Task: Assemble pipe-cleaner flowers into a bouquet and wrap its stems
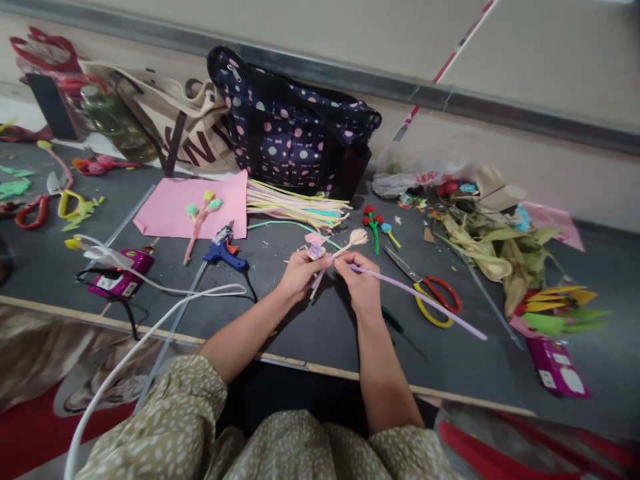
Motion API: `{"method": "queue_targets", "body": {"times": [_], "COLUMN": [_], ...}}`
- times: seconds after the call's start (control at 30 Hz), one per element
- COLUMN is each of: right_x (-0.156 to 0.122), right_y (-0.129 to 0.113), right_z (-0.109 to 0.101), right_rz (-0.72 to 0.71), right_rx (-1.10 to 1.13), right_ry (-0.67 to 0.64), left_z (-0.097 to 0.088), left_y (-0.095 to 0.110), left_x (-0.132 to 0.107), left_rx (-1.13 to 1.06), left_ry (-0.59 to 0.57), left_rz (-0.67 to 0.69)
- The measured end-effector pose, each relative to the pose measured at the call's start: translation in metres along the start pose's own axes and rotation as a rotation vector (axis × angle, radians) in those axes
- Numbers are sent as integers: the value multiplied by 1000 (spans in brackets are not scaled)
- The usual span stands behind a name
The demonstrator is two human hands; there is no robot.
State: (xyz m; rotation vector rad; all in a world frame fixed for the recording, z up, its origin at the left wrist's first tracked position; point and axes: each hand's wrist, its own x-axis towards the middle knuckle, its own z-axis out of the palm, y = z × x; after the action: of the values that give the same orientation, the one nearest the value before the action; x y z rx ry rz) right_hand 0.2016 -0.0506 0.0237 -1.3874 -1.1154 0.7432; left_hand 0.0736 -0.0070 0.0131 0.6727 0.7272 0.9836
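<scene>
Lilac fuzzy craft strip [400, 285], long and thin: one, held between both hands above the front of the dark grey tabletop [313, 337], free end slanting out to the right.
Right hand [356, 277]: thumb and fingers closed in a pinch on the strip.
Left hand [303, 272]: closed, pinching stems beside a small lilac flower-shaped piece [316, 251].
Cream tufted flower-shaped piece [358, 238] on a thin stem: one, rising between the hands.
Scissors with one red and one yellow handle [411, 272]: one pair, right of the right hand, handles close to the strip.
Blue glue gun with orange trigger [225, 253]: one, left of the left hand, partly over the pink rectangular sheet [163, 207].
Yellow, pale pink and teal fuzzy strips [295, 201]: one bundle, behind the hands, before the navy patterned fabric bag [287, 127].
</scene>
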Motion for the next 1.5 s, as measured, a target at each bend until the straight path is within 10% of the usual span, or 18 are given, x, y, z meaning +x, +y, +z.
{"method": "queue_targets", "body": {"times": [0.87,1.3,1.5], "right_x": [3,3,8], "right_y": [6,2,8], "right_z": [-7,-9,-12], "right_rz": [66,208,130], "right_rx": [-19,191,90], "right_ry": [-16,-151,54], "left_z": [-5,-1,-1], "left_y": [-2,-2,2], "left_x": [6,2,2], "left_rx": [-150,-142,-1], "left_ry": [-52,-85,-32], "left_rz": [-282,-212,-20]}}
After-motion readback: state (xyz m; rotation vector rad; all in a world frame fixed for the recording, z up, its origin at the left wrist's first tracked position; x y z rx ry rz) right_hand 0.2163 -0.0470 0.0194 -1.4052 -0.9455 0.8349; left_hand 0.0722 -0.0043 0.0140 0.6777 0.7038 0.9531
